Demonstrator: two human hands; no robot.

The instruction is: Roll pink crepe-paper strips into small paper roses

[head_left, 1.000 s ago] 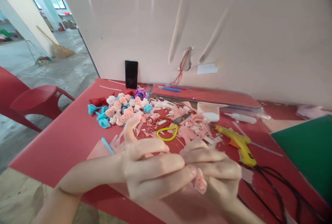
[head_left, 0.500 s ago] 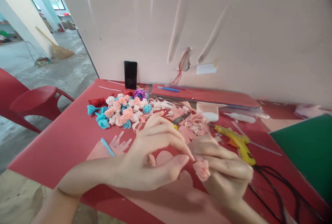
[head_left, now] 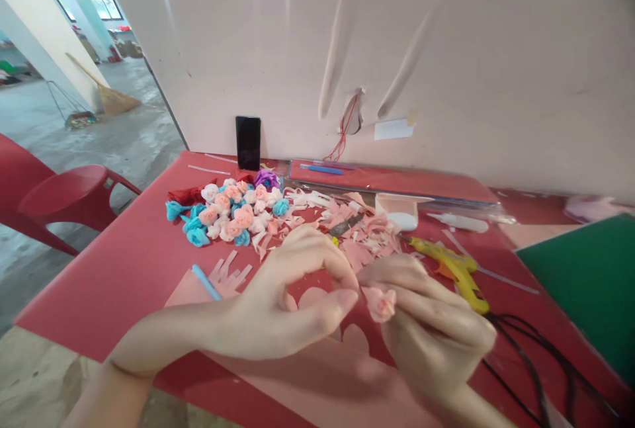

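A small pink paper rose [head_left: 381, 304] is pinched in my right hand [head_left: 431, 322], its bloom facing me and its base hidden by the fingers. My left hand [head_left: 302, 296] comes in from the left with thumb and forefinger closed together at the rose's left petal edge. Below the hands lies a sheet of pink paper [head_left: 278, 382], with round-edged pink paper petals [head_left: 355, 339] on it. Behind the hands spreads a pile of pink paper scraps [head_left: 360, 249], with a dark-bladed cutting tool [head_left: 346, 224] among them.
Finished paper roses [head_left: 231, 213] in pink, white and blue are heaped at the left, near a phone [head_left: 248, 142] leaning on the white board. A yellow glue gun [head_left: 454, 269] with black cables lies at the right, beside a green sheet [head_left: 590, 289]. A blue pen [head_left: 206, 282] rests at left.
My left thumb and forefinger have closed together at the rose's edge. The rose has turned and shifted slightly up and left, while my right hand has tilted a little.
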